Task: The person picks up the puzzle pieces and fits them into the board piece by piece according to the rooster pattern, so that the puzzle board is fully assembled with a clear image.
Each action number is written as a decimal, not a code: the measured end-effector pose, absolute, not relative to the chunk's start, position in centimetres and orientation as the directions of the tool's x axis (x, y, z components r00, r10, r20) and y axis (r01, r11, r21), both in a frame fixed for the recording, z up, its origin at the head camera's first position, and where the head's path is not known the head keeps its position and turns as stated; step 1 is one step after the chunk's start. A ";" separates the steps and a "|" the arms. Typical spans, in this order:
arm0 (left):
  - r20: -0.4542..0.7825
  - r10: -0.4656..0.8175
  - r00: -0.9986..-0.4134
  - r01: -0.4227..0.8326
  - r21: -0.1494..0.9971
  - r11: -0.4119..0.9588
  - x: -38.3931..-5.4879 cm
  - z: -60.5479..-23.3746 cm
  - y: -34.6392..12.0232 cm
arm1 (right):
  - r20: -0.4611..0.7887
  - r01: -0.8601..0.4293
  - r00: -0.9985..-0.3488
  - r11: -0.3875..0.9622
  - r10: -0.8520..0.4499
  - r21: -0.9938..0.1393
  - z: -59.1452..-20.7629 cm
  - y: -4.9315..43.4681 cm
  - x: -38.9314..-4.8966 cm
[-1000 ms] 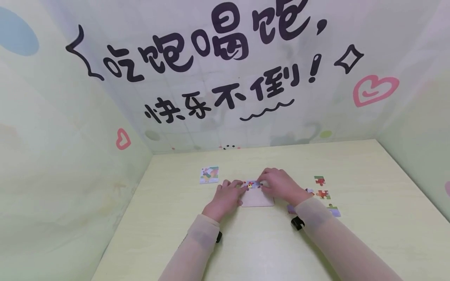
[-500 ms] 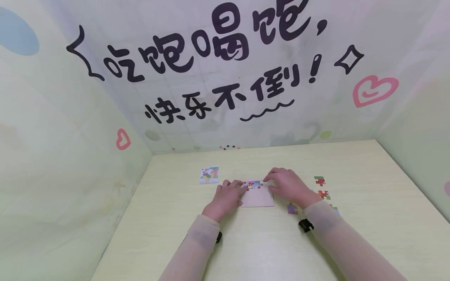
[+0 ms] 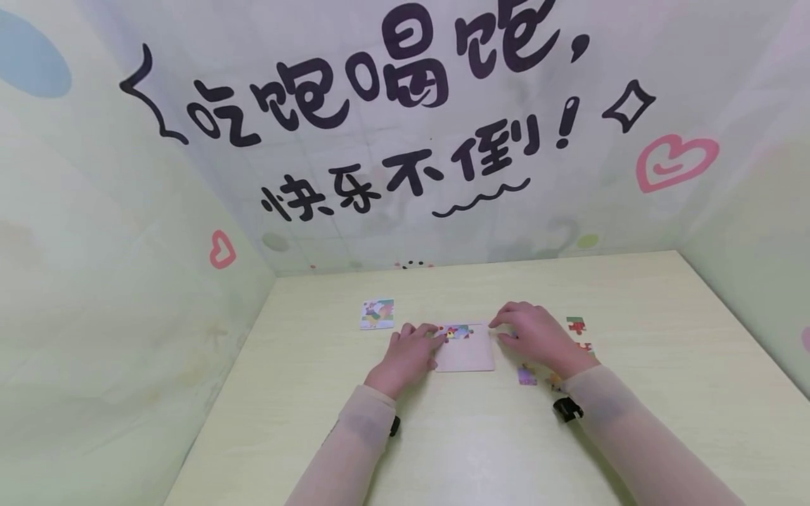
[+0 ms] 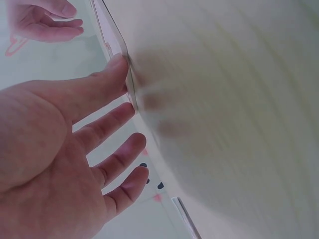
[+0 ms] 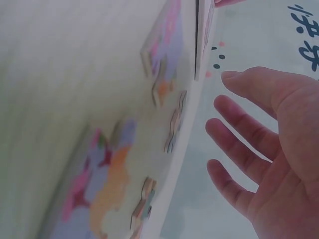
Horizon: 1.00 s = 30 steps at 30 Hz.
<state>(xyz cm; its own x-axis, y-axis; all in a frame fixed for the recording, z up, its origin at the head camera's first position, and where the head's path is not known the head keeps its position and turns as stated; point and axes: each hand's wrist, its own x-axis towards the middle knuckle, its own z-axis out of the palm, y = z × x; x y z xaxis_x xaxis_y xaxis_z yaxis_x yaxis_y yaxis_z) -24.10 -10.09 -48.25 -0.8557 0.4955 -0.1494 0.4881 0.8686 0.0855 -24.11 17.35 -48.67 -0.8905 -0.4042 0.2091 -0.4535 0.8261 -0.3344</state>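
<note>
A pale square puzzle board [image 3: 465,357] lies in the middle of the table, with joined colourful jigsaw pieces [image 3: 457,332] along the left of its far edge. My left hand [image 3: 405,358] holds the board's left side; thumb and index fingertip meet its edge in the left wrist view. Just off the far right corner hovers my right hand [image 3: 538,337], its fingers loosely bent and parted with nothing between them. Loose jigsaw pieces lie beneath and beside it: a purple one [image 3: 527,375], a red and green one [image 3: 576,325] and others partly hidden by the wrist.
A square picture card or puzzle [image 3: 377,314] lies at the back left of the wooden table [image 3: 316,379]. Behind stands a wall [image 3: 354,239] with black lettering. In the right wrist view, a large loose piece [image 5: 107,184] shows close up, with several others behind it.
My right hand has let go of the jigsaw pieces on the board and moved right, off the board's corner, uncovering the end of the joined strip. My left hand stays at the board's side.
</note>
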 end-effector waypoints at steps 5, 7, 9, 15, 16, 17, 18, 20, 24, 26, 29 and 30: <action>-0.146 0.499 -0.854 0.492 0.080 0.867 -24.1 -48.1 -10.1 | 0.214 -0.441 -0.897 0.828 -0.388 -0.347 -48.4 18.2 -24.0; -0.147 0.501 -0.853 0.494 0.081 0.866 -24.1 -48.0 -10.1 | 0.223 -0.444 -0.895 0.827 -0.387 -0.346 -48.3 18.5 -24.0; -0.147 0.501 -0.853 0.495 0.078 0.865 -24.1 -47.9 -10.0 | 0.237 -0.456 -0.888 0.821 -0.394 -0.343 -48.2 18.6 -24.0; -0.145 0.492 -0.859 0.488 0.062 0.871 -24.0 -48.2 -10.0 | 0.272 -0.483 -0.872 0.804 -0.407 -0.347 -48.4 19.0 -24.1; -0.149 0.488 -0.860 0.485 0.064 0.872 -24.0 -48.3 -10.0 | 0.272 -0.487 -0.870 0.801 -0.411 -0.349 -48.4 19.0 -24.1; -0.154 0.486 -0.860 0.482 0.065 0.874 -24.0 -48.4 -10.0 | 0.268 -0.485 -0.872 0.801 -0.410 -0.351 -48.5 19.0 -24.1; -0.157 0.484 -0.861 0.479 0.070 0.875 -23.9 -48.5 -10.0 | 0.263 -0.485 -0.872 0.801 -0.412 -0.352 -48.5 19.1 -24.1; -0.164 0.481 -0.861 0.475 0.078 0.877 -23.8 -48.7 -10.0 | 0.253 -0.483 -0.874 0.802 -0.415 -0.351 -48.6 19.2 -24.0; -0.159 0.485 -0.860 0.479 0.078 0.874 -23.7 -48.6 -10.1 | 0.251 -0.469 -0.881 0.812 -0.401 -0.347 -48.6 19.6 -23.8; -0.156 0.488 -0.859 0.483 0.070 0.873 -23.8 -48.4 -10.1 | 0.254 -0.461 -0.885 0.817 -0.391 -0.347 -48.5 19.8 -23.8; -0.155 0.492 -0.857 0.488 0.064 0.871 -23.9 -48.2 -10.0 | 0.251 -0.445 -0.892 0.823 -0.375 -0.353 -48.4 20.2 -23.6; -0.158 0.492 -0.856 0.489 0.063 0.870 -23.9 -48.1 -10.0 | 0.245 -0.435 -0.898 0.828 -0.366 -0.355 -48.4 20.3 -23.6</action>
<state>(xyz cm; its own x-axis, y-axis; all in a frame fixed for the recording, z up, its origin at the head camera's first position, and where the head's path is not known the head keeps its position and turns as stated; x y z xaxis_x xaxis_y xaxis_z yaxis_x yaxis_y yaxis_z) -23.87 -10.00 -48.10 -0.8561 0.4921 -0.1579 0.4886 0.8702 0.0633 -23.60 20.30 -48.36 -0.8977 -0.3665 0.2445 -0.4346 0.8277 -0.3551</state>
